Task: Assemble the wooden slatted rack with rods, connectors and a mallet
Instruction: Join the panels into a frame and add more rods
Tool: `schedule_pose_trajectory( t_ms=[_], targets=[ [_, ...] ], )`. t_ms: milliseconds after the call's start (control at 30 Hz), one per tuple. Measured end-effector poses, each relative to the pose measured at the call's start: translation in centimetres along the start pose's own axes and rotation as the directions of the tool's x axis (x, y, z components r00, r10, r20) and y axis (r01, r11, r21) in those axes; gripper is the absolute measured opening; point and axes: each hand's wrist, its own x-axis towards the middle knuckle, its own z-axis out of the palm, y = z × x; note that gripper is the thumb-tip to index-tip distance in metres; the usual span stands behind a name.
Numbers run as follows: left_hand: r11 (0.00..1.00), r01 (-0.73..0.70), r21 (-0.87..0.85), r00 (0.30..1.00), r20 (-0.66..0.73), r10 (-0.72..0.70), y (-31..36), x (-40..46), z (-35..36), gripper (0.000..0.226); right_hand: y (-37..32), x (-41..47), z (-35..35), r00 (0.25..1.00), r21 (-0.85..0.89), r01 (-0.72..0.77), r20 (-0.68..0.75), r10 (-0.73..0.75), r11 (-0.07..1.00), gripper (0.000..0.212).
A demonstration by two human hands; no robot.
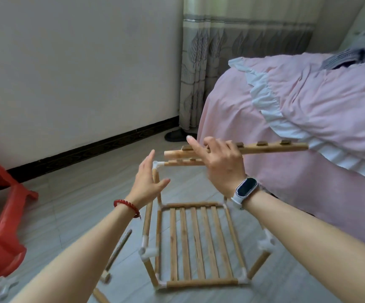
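A red plastic stool (1,232) is seen tipped over on the grey tiled floor (85,193) at the near left. A white wall (79,68) with a dark skirting board (94,147) is found at the far left. A grey leaf-patterned curtain (210,62) is hung at the far centre, and a dark slipper (176,134) is placed at its foot. The right is taken up by a bed (242,132) covered in pink, on which a pink quilt with a white frill (321,99) is laid
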Motion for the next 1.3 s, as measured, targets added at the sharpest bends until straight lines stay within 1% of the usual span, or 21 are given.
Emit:
schedule_pose_trajectory(
  t_ms=[100, 200, 300, 367, 467, 567, 600, 667, 700, 733, 800, 833, 900, 933, 967, 1000, 1067, 1133, 1167, 1233, 1300],
  targets=[
    [0.991, -0.134, -0.009, 0.991, -0.024, 0.133, 4.1, 2.2, -1.0, 0.084, 3.2, 5.2, -1.1, 0.979, -0.026, -0.061, -0.195, 0.054, 0.998, 0.053],
    [0.97, -0.238, 0.047, 0.97, -0.045, 0.24, 6.8, 3.3, -1.1, 0.052, 4.7, 8.8, -2.7, 0.95, -0.003, -0.087, -0.301, 0.082, 0.996, 0.053],
    [0.964, -0.242, -0.112, 0.966, -0.117, 0.229, 8.8, 3.0, -0.8, 0.008, 5.7, 11.3, -3.9, 0.923, 0.06, -0.147, -0.352, 0.158, 0.987, 0.051],
    [0.95, -0.231, -0.209, 0.968, -0.144, 0.203, 9.7, 2.6, -0.6, 0.012, 6.2, 11.3, -3.8, 0.93, 0.067, -0.176, -0.314, 0.188, 0.982, 0.053],
    [0.932, -0.15, -0.329, 0.987, -0.1, 0.124, 9.2, 1.9, 0.2, 0.015, 5.3, 6.9, -2.9, 0.976, 0.087, -0.191, -0.093, 0.199, 0.978, 0.051],
    [0.87, 0.056, -0.49, 0.99, -0.083, -0.111, 6.7, 1.5, 0.8, 0.02, 2.2, -0.4, -2.6, 0.97, 0.27, -0.187, 0.206, 0.133, 0.945, 0.047],
    [0.813, 0.134, -0.567, 0.978, -0.055, -0.2, 5.8, 1.6, 0.9, 0.022, 0.9, -2.4, -3.1, 0.925, 0.339, -0.193, 0.376, 0.055, 0.921, 0.052],
    [0.663, 0.27, -0.699, 0.939, 0.039, -0.342, 4.2, 1.8, 1.2, 0.026, -0.9, -5.3, -3.7, 0.716, 0.401, -0.195, 0.682, -0.149, 0.895, 0.066],
    [0.593, 0.326, -0.736, 0.917, 0.093, -0.389, 3.3, 1.8, 1.5, 0.029, -1.6, -6.6, -3.6, 0.607, 0.41, -0.135, 0.754, -0.251, 0.902, 0.07],
    [0.544, 0.371, -0.753, 0.898, 0.142, -0.417, 2.6, 1.8, 1.8, 0.03, -2.1, -7.6, -3.6, 0.584, 0.415, -0.022, 0.744, -0.325, 0.91, 0.072],
    [0.503, 0.445, -0.741, 0.87, 0.226, -0.437, 1.5, 1.7, 2.7, 0.032, -2.9, -9.2, -3.0, 0.64, 0.368, 0.208, 0.649, -0.411, 0.906, 0.072],
    [0.492, 0.48, -0.726, 0.856, 0.264, -0.444, 1.1, 1.8, 3.2, 0.032, -3.3, -9.6, -2.7, 0.68, 0.323, 0.26, 0.608, -0.41, 0.91, 0.072],
    [0.498, 0.531, -0.686, 0.835, 0.322, -0.446, 0.8, 1.9, 4.0, 0.032, -4.1, -11.0, -1.4, 0.669, 0.361, 0.299, 0.581, -0.464, 0.883, 0.069],
    [0.516, 0.544, -0.662, 0.83, 0.336, -0.445, 0.6, 2.1, 4.5, 0.032, -4.6, -11.5, -0.9, 0.631, 0.417, 0.269, 0.604, -0.486, 0.868, 0.068],
    [0.549, 0.552, -0.627, 0.828, 0.336, -0.449, 0.5, 2.5, 4.9, 0.032, -5.0, -12.0, -0.3, 0.63, 0.433, 0.258, 0.603, -0.49, 0.864, 0.069],
    [0.589, 0.56, -0.582, 0.826, 0.332, -0.456, 0.5, 2.7, 5.2, 0.031, -5.4, -12.8, 0.3, 0.675, 0.415, 0.274, 0.56, -0.481, 0.867, 0.071],
    [0.738, 0.533, -0.413, 0.845, 0.298, -0.444, 0.3, 3.0, 5.6, 0.028, -5.9, -13.6, 1.3, 0.741, 0.376, 0.238, 0.526, -0.418, 0.896, 0.07],
    [0.911, 0.385, -0.145, 0.911, 0.218, -0.351, -0.3, 2.3, 5.3, 0.022, -5.9, -14.0, 2.1, 0.806, 0.35, 0.194, 0.476, -0.352, 0.917, 0.055],
    [0.949, 0.312, -0.046, 0.942, 0.148, -0.302, -1.1, 1.6, 5.0, 0.018, -5.7, -13.8, 2.6, 0.821, 0.346, 0.195, 0.455, -0.346, 0.918, 0.047],
    [0.952, 0.299, 0.064, 0.953, 0.02, -0.301, -3.4, 0.0, 4.0, 0.023, -5.4, -13.7, 3.5, 0.823, 0.325, 0.203, 0.454, -0.341, 0.924, 0.04],
    [0.887, 0.454, 0.081, 0.889, 0.021, -0.457, -5.9, -1.6, 3.3, 0.041, -5.2, -13.8, 4.1, 0.834, 0.299, 0.216, 0.438, -0.335, 0.93, 0.035]
  ],
)
